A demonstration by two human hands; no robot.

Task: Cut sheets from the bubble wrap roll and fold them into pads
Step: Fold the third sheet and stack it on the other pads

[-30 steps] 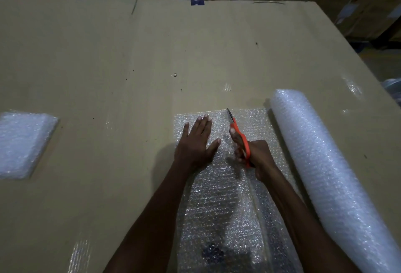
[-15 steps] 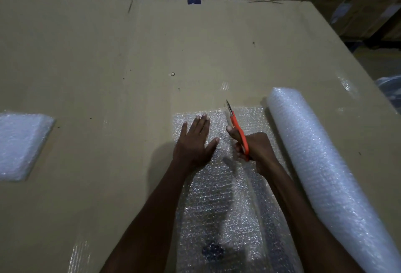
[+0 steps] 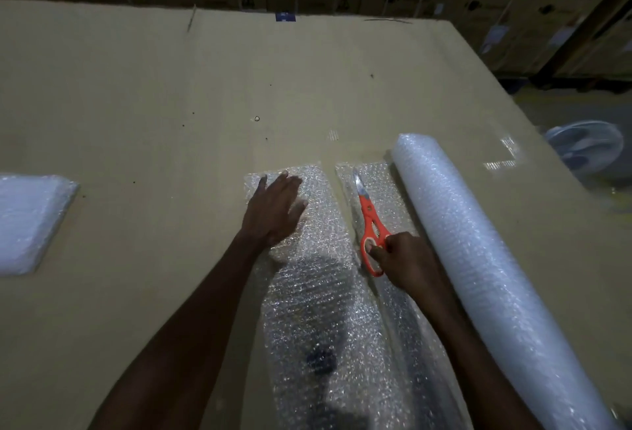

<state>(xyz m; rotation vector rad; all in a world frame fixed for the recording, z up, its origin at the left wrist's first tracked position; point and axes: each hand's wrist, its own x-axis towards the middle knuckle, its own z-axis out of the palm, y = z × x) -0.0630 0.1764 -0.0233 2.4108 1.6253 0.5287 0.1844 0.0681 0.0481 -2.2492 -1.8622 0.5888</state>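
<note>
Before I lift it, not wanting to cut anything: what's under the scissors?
The scissors lie on the narrow bubble wrap strip left attached beside the roll. Through it only cardboard tabletop shows. The right hand grips the handles, hiding what's beneath there.

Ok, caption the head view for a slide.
Left hand flattens cut bubble wrap sheet; right hand holds orange scissors beside roll.

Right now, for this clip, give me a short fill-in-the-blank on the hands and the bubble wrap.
1. The right hand holds scissors with ____ handles.
2. The left hand lies flat on the cut ____.
3. The bubble wrap roll lies to the ____ of the scissors.

Missing: orange; sheet; right
</note>
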